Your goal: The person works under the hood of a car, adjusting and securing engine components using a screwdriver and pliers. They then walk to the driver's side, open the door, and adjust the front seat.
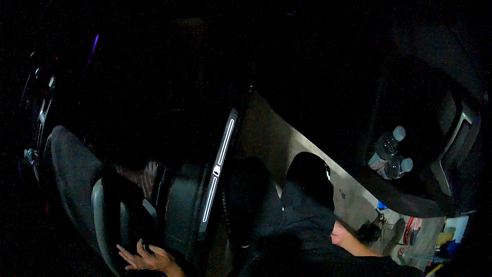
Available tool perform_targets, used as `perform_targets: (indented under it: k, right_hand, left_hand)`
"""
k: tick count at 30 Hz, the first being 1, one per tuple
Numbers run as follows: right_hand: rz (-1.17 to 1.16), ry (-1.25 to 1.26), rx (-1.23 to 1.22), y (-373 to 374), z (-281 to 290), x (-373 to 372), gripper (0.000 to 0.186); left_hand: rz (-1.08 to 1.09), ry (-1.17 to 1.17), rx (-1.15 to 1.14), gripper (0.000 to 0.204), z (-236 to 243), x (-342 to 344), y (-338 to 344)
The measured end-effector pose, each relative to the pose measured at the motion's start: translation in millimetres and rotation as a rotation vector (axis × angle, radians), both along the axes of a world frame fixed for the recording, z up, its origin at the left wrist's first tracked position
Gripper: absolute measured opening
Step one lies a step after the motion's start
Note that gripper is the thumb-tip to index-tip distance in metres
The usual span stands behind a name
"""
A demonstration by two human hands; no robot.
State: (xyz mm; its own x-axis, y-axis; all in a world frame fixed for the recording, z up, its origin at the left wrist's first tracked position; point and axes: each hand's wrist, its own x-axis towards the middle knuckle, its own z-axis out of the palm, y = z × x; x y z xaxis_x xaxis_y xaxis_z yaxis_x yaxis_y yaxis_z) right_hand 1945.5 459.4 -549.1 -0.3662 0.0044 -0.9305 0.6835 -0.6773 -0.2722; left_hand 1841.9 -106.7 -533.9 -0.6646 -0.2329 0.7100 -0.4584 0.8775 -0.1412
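In dim light, my left hand (147, 258) is at the lower left with its fingers spread and nothing seen in them. It is over or against the dark car seat (100, 225), beside the seat's grey side edge; I cannot tell whether it touches. My right hand (338, 233) is beside my dark-clothed leg (307, 190), and its fingers are hidden behind the cloth. Between the seat and my legs runs a door sill plate (209, 200) with glowing white strips.
At right stands an open car door (410, 205). Two clear plastic bottles (392, 166) with pale caps sit in its pocket, near the door handle trim (458, 133). Pale floor (277, 125) shows between car and door. Cluttered items, including red cables (411, 231), are at the lower right.
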Motion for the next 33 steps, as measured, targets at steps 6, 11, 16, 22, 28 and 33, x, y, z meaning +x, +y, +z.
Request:
perform_targets:
  k: [6, 11, 16, 22, 28, 33]
  right_hand:
    - [0.205, 0.084, 0.091, 10, 10, 15, 0.036]
    - [0.715, 0.189, 0.521, 77, 86, 89, 0.041]
    - [0.253, -0.127, 0.919, 116, 80, 157, 0.03]
    - [0.996, 0.54, 1.738, 44, 150, 37, 0.033]
    - [0.991, 1.713, 1.723, -96, 161, -152, 0.032]
    - [0.959, 2.048, 1.904, -159, 104, -240, 0.042]
  left_hand:
    - [0.001, -0.005, 0.041, 0.033, 9, 1, 1]
    - [-0.018, -0.006, 0.037, 0.033, 0, 6, -3]
    - [-0.118, -0.001, 0.037, 0.03, -1, 9, -2]
    - [-0.719, -0.126, 0.73, 0.024, 3, 1, 56]
    - [-1.138, -0.376, 2.45, 0.052, -39, -68, 229]
    - [-1.11, -0.092, 3.174, 0.077, 112, -173, 229]
